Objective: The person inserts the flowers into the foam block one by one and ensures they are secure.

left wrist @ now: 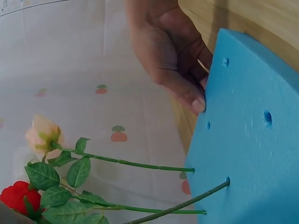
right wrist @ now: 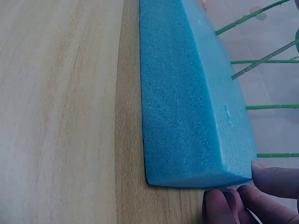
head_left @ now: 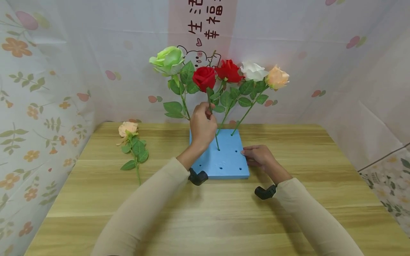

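My left hand pinches the stem of the front red rose; the stem's lower end stands tilted in the middle hole of a light blue foam block. At the block's right edge is my right hand, its thumb on the upper edge and its curled fingers against the side. Behind the held rose, a green rose, another red rose, a white rose and a peach rose rise above the block. The foot of the green rose's stem is hidden behind my left hand.
A loose peach rose with leaves lies on the wooden table, left of the block. Open holes show along the block's front row and right side. A printed cloth hangs behind and at both sides.
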The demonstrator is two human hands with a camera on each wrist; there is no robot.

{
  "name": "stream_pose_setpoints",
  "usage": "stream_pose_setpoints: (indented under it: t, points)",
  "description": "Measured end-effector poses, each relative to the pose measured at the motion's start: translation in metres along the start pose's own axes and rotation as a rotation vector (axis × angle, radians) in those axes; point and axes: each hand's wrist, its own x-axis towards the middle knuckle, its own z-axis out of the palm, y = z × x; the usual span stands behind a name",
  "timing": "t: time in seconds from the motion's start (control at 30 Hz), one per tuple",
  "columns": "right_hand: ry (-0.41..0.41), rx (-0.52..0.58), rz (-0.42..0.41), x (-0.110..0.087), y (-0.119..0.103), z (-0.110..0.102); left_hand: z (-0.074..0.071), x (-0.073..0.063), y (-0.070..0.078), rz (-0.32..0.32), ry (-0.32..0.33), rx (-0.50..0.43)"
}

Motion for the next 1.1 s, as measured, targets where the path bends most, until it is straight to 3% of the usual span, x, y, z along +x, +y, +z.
stream_pose_setpoints:
  t: [0.27,0.5,0.83,1.1]
  points:
    - [0.002,0.007,-0.007,0.0002,-0.0001,0.0002,-0.0003,0.0045,-0.0007,-0.018,-0.006,0.019]
    - [0.008,0.002,-0.004,-0.0012,-0.0010,0.0005,-0.0002,0.0025,0.0037,0.004,-0.035,0.037]
    - [0.010,-0.002,-0.006,-0.0018,-0.0013,-0.0001,-0.0015,0.0085,0.0018,-0.045,-0.053,0.056]
    - [0.006,0.006,0.002,-0.0010,-0.0007,0.0000,-0.0021,0.0079,0.0017,-0.046,-0.062,0.080]
